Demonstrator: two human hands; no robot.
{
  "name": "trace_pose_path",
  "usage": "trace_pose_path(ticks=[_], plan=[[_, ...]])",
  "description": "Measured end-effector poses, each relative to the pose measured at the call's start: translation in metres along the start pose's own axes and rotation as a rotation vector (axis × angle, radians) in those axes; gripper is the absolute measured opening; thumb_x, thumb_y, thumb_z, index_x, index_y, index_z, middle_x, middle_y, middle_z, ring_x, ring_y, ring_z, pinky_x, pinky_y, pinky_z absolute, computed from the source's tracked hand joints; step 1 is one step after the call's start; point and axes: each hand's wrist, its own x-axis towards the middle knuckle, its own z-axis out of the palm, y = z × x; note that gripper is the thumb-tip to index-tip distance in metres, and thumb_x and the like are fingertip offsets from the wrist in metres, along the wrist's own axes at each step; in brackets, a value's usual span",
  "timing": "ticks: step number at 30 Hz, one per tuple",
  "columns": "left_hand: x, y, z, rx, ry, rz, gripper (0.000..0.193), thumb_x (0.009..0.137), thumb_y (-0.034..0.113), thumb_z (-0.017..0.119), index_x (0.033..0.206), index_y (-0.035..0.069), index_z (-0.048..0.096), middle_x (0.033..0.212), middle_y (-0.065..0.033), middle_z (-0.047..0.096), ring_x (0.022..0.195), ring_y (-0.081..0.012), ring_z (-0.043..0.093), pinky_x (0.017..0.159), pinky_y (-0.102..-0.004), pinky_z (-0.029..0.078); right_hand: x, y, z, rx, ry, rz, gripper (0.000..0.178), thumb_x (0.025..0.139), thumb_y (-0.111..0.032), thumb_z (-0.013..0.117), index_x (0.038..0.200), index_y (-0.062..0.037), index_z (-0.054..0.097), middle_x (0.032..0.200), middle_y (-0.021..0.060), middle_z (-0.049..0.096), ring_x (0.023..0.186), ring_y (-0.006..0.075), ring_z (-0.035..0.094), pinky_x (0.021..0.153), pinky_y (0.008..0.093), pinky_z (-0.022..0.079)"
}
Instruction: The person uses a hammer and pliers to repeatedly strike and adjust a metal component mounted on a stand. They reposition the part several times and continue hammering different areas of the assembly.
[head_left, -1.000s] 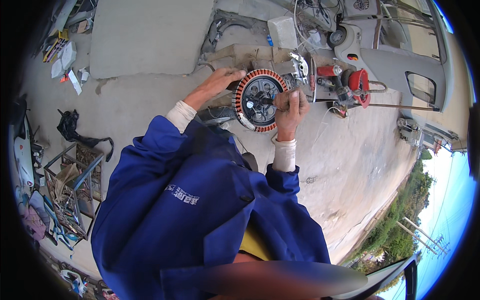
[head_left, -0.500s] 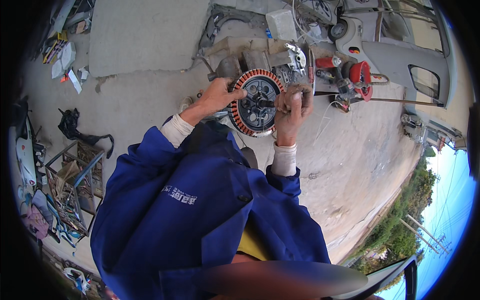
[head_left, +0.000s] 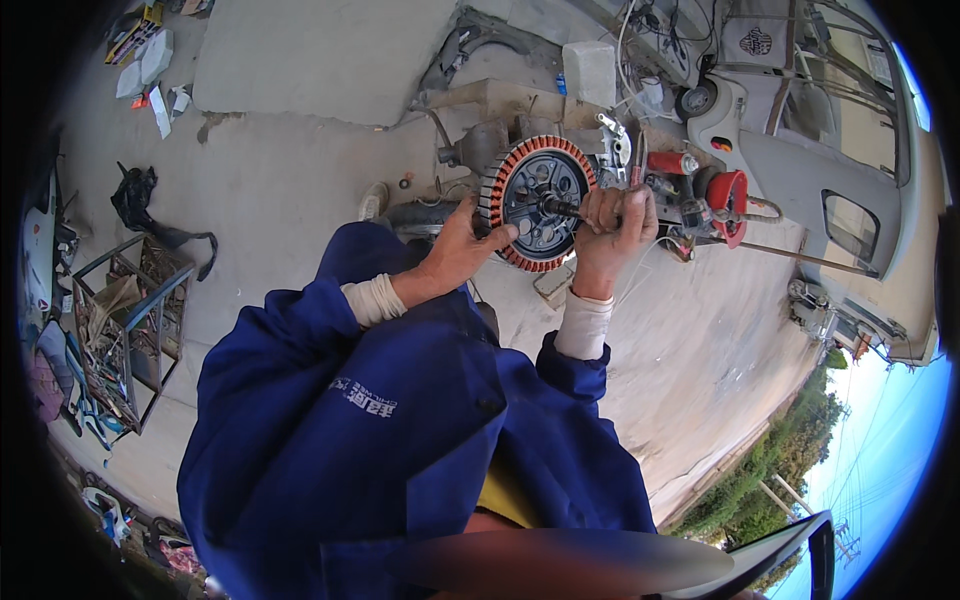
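A round motor stator [head_left: 546, 146] with orange-copper windings round its rim and a dark spoked centre is held up in front of me. My left hand [head_left: 455, 250] grips its left lower rim, the thumb lying on the face and the other fingers mostly hidden behind. A dark shaft [head_left: 563, 207] sticks out from the stator's middle. Over the outer end of this shaft my right hand [head_left: 615, 225] is closed, fingers curled and thumb pressed along them. Whatever else may be inside that grip is hidden.
Beyond the stator lie a red spray can [head_left: 672, 162], a silver metal part [head_left: 613, 142] and a red bowl [head_left: 728, 205]. A pale block [head_left: 589, 73] stands farther back. At left are a metal rack [head_left: 135, 330] of parts and black plastic [head_left: 135, 200]. A grey vehicle [head_left: 790, 140] stands right.
The stator and both hands sit farther right in the picture, while the view itself has shifted. My left hand has slid down the stator's left rim. The right hand stays closed at the shaft.
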Motion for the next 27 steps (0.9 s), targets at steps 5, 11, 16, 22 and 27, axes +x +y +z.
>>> trace_pose_path(ticks=[5, 11, 16, 22, 27], plan=[[0.007, -0.010, -0.007, -0.106, -0.124, -0.203, 0.037, 0.105, 0.018, 0.066, 0.132, -0.005, 0.053, 0.121, -0.0095, 0.066, 0.109, -0.0134, 0.063, 0.095, -0.0308, 0.054, 0.017, 0.010, -0.002, -0.053, -0.116, 0.001, 0.036, 0.107, -0.014, 0.059, 0.077, -0.0100, 0.040, 0.056, -0.0038, 0.033, 0.049, 0.0069, 0.026, 0.048, 0.0288, 0.022], [0.015, -0.014, -0.013, -0.209, -0.096, -0.198, 0.029, 0.107, 0.015, 0.063, 0.127, -0.005, 0.056, 0.114, -0.0082, 0.069, 0.103, -0.0132, 0.064, 0.092, -0.0303, 0.054, 0.033, 0.024, 0.007, -0.140, -0.163, 0.023, 0.033, 0.108, -0.020, 0.060, 0.081, -0.0092, 0.044, 0.056, -0.0042, 0.033, 0.049, 0.0072, 0.027, 0.049, 0.0279, 0.025], [0.024, -0.014, -0.018, -0.175, -0.086, -0.120, 0.029, 0.107, 0.015, 0.063, 0.127, -0.005, 0.057, 0.111, -0.0081, 0.069, 0.099, -0.0125, 0.063, 0.090, -0.0295, 0.052, 0.040, 0.025, 0.013, -0.131, -0.142, 0.041, 0.035, 0.107, -0.019, 0.062, 0.079, -0.0075, 0.045, 0.058, -0.0038, 0.035, 0.049, 0.0071, 0.028, 0.049, 0.0287, 0.024], [0.019, -0.010, -0.020, -0.072, -0.070, -0.153, 0.031, 0.105, 0.020, 0.066, 0.123, -0.005, 0.057, 0.104, -0.0083, 0.068, 0.091, -0.0130, 0.061, 0.081, -0.0300, 0.051, 0.028, 0.025, 0.006, -0.168, -0.141, -0.008, 0.035, 0.108, -0.021, 0.059, 0.080, -0.0085, 0.042, 0.057, -0.0039, 0.032, 0.050, 0.0076, 0.026, 0.050, 0.0294, 0.024], [0.021, -0.022, -0.020, -0.066, -0.091, -0.126, 0.035, 0.103, 0.023, 0.069, 0.120, -0.005, 0.057, 0.098, -0.0097, 0.067, 0.084, -0.0136, 0.059, 0.075, -0.0314, 0.050, 0.029, 0.021, 0.002, -0.145, -0.149, -0.019, 0.036, 0.110, -0.025, 0.054, 0.081, -0.0107, 0.038, 0.055, -0.0037, 0.029, 0.050, 0.0083, 0.023, 0.051, 0.0300, 0.023]])
